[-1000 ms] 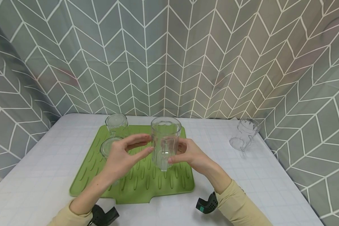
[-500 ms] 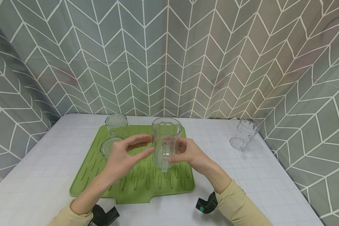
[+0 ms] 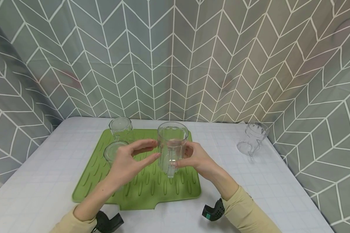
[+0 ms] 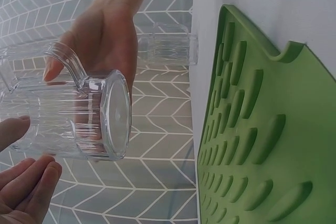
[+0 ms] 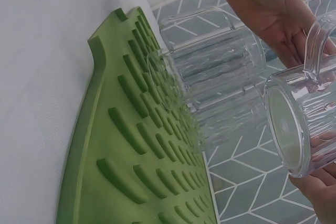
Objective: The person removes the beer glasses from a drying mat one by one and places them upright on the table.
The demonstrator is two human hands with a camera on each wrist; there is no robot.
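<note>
A clear glass mug (image 3: 172, 137) is held upright above the green mat (image 3: 151, 191), its base (image 5: 286, 129) apart from the mat and its handle (image 3: 171, 161) towards me. My right hand (image 3: 200, 160) grips the mug from the right, thumb by the handle and fingers partly hidden behind the glass. On the other side, my left hand (image 3: 127, 160) reaches in with thumb and fingers extended and spread apart. Its fingertips (image 4: 51, 170) are at the mug's side, at or very near contact. Two more clear mugs stand on the mat's left part; the nearer mug (image 3: 112, 150) is partly covered by my left hand.
The farther mug (image 3: 121, 128) is at the mat's back left corner. Another clear mug (image 3: 252, 138) stands on the white table (image 3: 250, 187) near its right edge. A patterned grey curtain (image 3: 175, 58) hangs behind and at both sides.
The held mug has shifted and turned very slightly to the right. The left hand's fingertips have moved a little the same way; the right hand is nearly still.
</note>
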